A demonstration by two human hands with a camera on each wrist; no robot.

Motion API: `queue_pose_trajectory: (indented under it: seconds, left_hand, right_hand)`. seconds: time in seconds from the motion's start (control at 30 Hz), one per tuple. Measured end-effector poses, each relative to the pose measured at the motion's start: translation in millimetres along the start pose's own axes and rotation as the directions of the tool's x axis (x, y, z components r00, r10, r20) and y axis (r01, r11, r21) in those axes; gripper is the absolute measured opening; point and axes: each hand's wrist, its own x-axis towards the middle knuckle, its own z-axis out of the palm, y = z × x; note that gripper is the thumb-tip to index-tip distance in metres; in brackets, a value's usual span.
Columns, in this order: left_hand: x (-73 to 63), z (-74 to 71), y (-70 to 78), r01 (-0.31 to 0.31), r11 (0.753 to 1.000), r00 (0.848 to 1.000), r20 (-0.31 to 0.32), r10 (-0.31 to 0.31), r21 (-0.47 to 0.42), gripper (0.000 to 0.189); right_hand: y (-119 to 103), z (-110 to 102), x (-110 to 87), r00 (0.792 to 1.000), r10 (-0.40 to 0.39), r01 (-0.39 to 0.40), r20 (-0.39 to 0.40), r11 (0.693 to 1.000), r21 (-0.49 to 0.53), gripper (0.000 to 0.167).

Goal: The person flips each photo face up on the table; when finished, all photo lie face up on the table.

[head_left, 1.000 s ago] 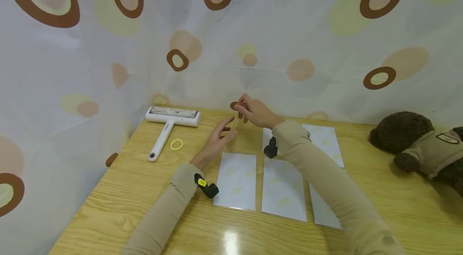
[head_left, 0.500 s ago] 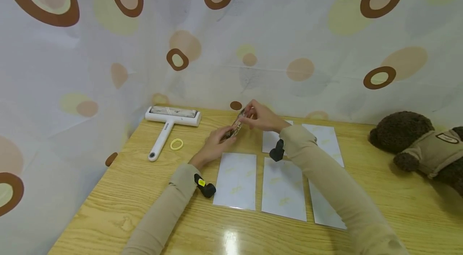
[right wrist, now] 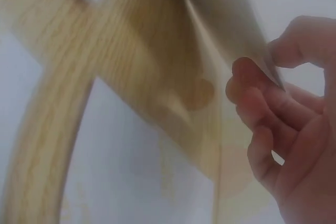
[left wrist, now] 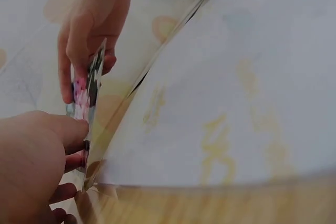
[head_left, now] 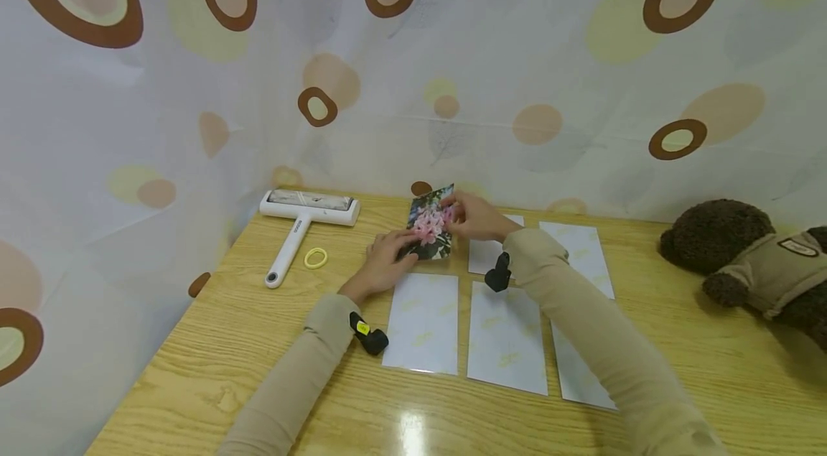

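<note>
A photo print of pink flowers (head_left: 428,225) is held tilted near the back of the table by both hands, its picture side toward the head camera. My left hand (head_left: 385,262) pinches its lower left edge, thumb on the picture side in the left wrist view. At the upper right edge my right hand (head_left: 477,217) pinches it between thumb and fingers. The print's plain back (right wrist: 228,11) shows blurred in the right wrist view. Just below the print lies a white photo sheet (head_left: 423,323), face down with faint yellow marks.
More face-down sheets lie to the right, including one front-middle sheet (head_left: 507,341) and one back-right sheet (head_left: 584,251). A white lint roller (head_left: 304,215) and a yellow ring (head_left: 316,258) lie left. A brown teddy bear (head_left: 720,237) lies right. A patterned curtain (head_left: 491,82) backs the table.
The print, first seen edge-on, has turned so its flower picture faces the head camera. My right hand has moved slightly right and down; my left hand has closed on the lower edge.
</note>
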Motion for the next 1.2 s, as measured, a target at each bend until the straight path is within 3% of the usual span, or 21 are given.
queue_pose_trajectory:
  seconds: [0.27, 0.4, 0.63, 0.77, 0.9, 1.03, 1.2]
  left_hand:
    - [-1.5, 1.4, -1.0, -0.047, 0.997, 0.998, -0.027, 0.049, 0.068, 0.041]
    - [-1.7, 1.6, -1.2, -0.044, 0.997, 0.998, -0.036, 0.046, 0.068, 0.041]
    - [-1.6, 1.0, -1.1, -0.040, 0.996, 0.998, -0.053, 0.044, 0.083, 0.041]
    - [-1.8, 1.1, -1.4, -0.052, 0.991, 0.999, -0.010, 0.053, 0.127, 0.041]
    - [-4.2, 2.4, -1.6, -0.059, 0.987, 0.997, 0.049, 0.053, 0.152, 0.042]
    - [-5.6, 1.5, -1.8, -0.070, 0.986, 0.996, 0.059, 0.062, 0.150, 0.043]
    - [-4.9, -8.3, -3.9, -0.080, 0.991, 0.989, 0.130, 0.065, 0.110, 0.047]
  right_hand:
    - [15.4, 5.1, 2.3, 0.997, -0.070, 0.072, 0.018, 0.989, -0.131, 0.050]
    - [18.6, 6.2, 3.4, 0.998, -0.043, 0.050, 0.040, 0.980, -0.193, 0.050]
    - [16.8, 5.2, 4.5, 0.996, -0.013, 0.030, 0.089, 0.980, -0.198, 0.053]
    - [17.3, 7.1, 4.4, 0.994, 0.003, 0.019, 0.110, 0.979, -0.201, 0.054]
    - [17.7, 8.9, 2.2, 0.986, 0.072, -0.036, 0.150, 0.972, -0.233, 0.055]
    - [15.7, 9.6, 3.2, 0.971, 0.144, -0.092, 0.189, 0.962, -0.258, 0.055]
    - [15.4, 9.5, 5.6, 0.968, 0.141, -0.086, 0.207, 0.963, -0.255, 0.052]
